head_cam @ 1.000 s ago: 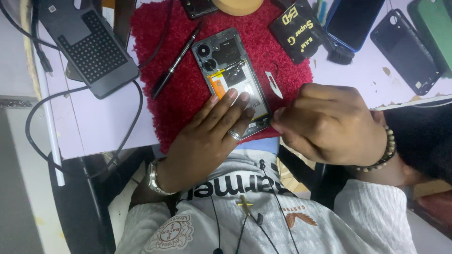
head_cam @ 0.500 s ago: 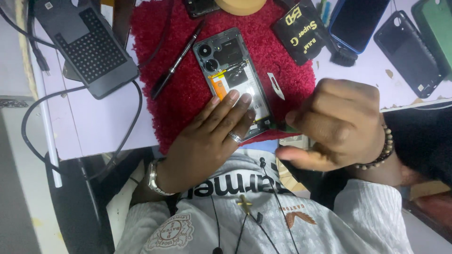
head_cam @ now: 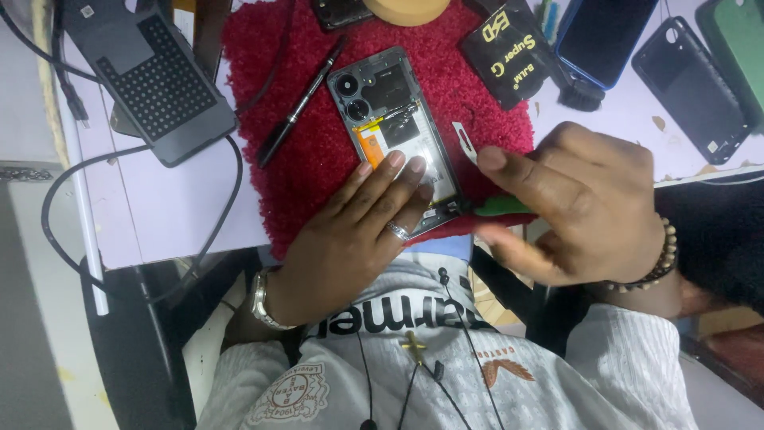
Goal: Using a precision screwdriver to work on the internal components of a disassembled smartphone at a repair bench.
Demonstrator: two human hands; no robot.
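right hand [head_cam: 589,211] pinches a green pry tool [head_cam: 503,207] betw thumb and fingers, its tip at the lower right corner of the opened phone [head_cam: 398,135]; left hand [head_cam: 358,231] grasps nothing, lies flat w/ fingers spread, pressing down on the lower half of that phone. largest to smallest: pale table [head_cam: 175,215] carries a red fuzzy mat [head_cam: 310,159] at approx the centre, and the phone lies on the mat, back cover off, camera end toward 12 o'clock, orange strip and bare innards showing. at 10 o'clock from the phone, off the mat, a dark grey flat device w/ a dotted panel [head_cam: 151,80] w/ a black cable [head_cam: 79,239] looping down toward 8 o'clock. at 2–3 o'clock, well apart: a blue-edged phone [head_cam: 609,36], a black phone back cover [head_cam: 696,87], a green case [head_cam: 740,40] at the frame edge. black pouch [head_cam: 509,52] at 1 o'clock, overlapping the mat's corner. black pen-like tool [head_cam: 298,103] on the mat at 9 o'clock, just beside the phone, tilted. small white pick [head_cam: 465,143] on the mat at 3 o'clock, near the right thumb. left hand has a ring [head_cam: 397,232] and a metal watch [head_cam: 261,299]; right wrist a bead bracelet [head_cam: 656,267].
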